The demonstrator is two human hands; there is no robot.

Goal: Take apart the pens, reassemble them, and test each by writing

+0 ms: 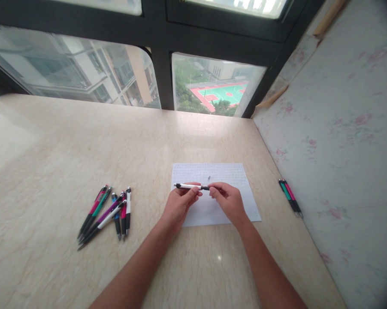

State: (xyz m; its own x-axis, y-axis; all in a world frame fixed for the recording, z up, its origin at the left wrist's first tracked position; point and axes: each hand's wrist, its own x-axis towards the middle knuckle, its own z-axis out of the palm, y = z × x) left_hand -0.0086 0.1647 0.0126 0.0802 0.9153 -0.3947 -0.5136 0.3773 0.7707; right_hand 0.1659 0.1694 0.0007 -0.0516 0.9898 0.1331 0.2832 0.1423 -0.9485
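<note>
A white and black pen (188,186) lies level between my two hands, above a sheet of paper (219,214). My left hand (181,204) is closed around the white barrel, with the clicker end pointing left. At the dark right end of the pen, my right hand (228,201) is pinched; its fingers hide the tip. Whether the pen's parts are joined or apart there, I cannot tell. A tiny dark and silvery piece (209,177) sits on the paper just beyond the pen. Rows of faint writing cover the sheet's upper part.
Several pens in pink, green, purple, blue and white (105,214) lie in a loose bunch on the left of the marble-patterned sill (100,137). Two more, a green and a pink pen (290,197), rest by the flowered wall (348,163). Dark-framed windows (166,64) close off the back.
</note>
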